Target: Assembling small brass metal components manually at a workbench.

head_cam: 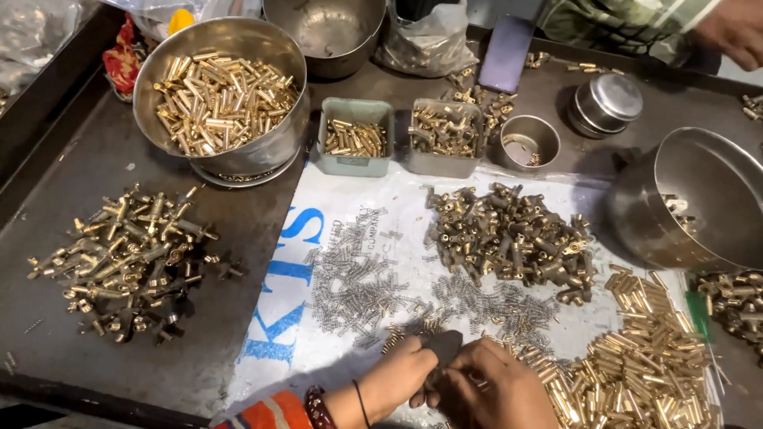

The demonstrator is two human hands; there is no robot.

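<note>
Between both hands (453, 381), dark part (442, 348) points up-left.

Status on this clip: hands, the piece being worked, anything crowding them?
Left hand and right hand together, both gripping a small dark part. Small springs scattered just ahead, brass tubes piled at the right. Nothing blocking.

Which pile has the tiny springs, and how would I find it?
Find the white sheet with blue letters on the dark table. The springs lie in its middle, just above the left hand and right hand. Unlike the gold brass piles around them, they are thin, grey and curly like wire.
</note>
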